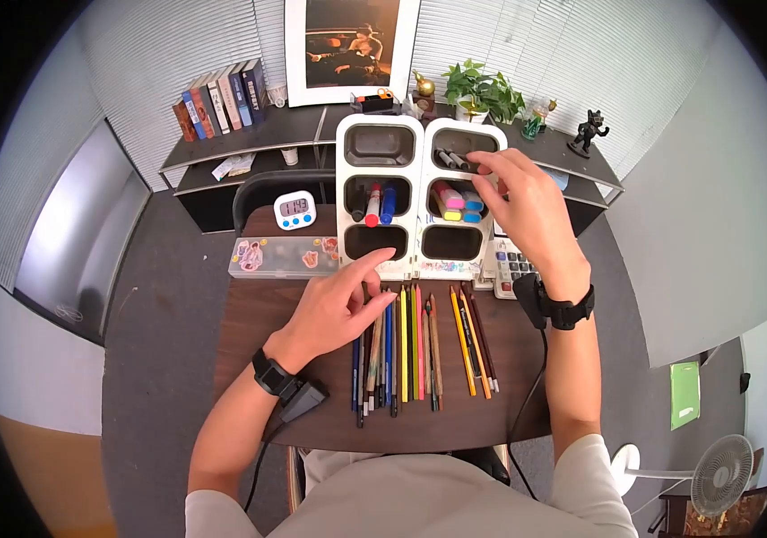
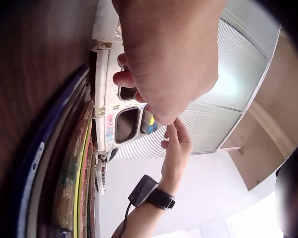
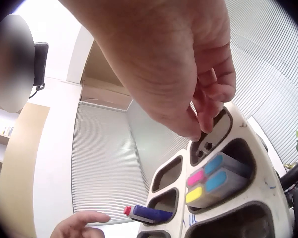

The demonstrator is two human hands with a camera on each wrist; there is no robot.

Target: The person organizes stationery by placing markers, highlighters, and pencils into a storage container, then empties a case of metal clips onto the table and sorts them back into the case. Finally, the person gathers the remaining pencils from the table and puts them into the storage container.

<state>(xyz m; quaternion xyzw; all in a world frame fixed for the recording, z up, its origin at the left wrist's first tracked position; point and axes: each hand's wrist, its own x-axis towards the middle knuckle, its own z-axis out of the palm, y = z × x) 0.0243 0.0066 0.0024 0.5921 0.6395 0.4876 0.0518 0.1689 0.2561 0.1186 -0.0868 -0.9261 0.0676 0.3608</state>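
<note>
A white organizer with two columns of dark compartments stands upright at the back of the table. My right hand is at its top right compartment, where several short grey pens lie; the index fingertip is close by them, thumb apart and nothing visible in its grasp. My left hand, fingers loosely bent and holding nothing, hovers by the bottom left compartment and over the upper ends of the coloured pencils. Highlighters fill the middle right compartment. Red, blue and black markers sit in the middle left one.
Another group of pencils lies to the right on the brown table. A clear sticker-covered case and a white digital timer stand left of the organizer, a calculator right of it. Wrist-camera cables trail beside both arms.
</note>
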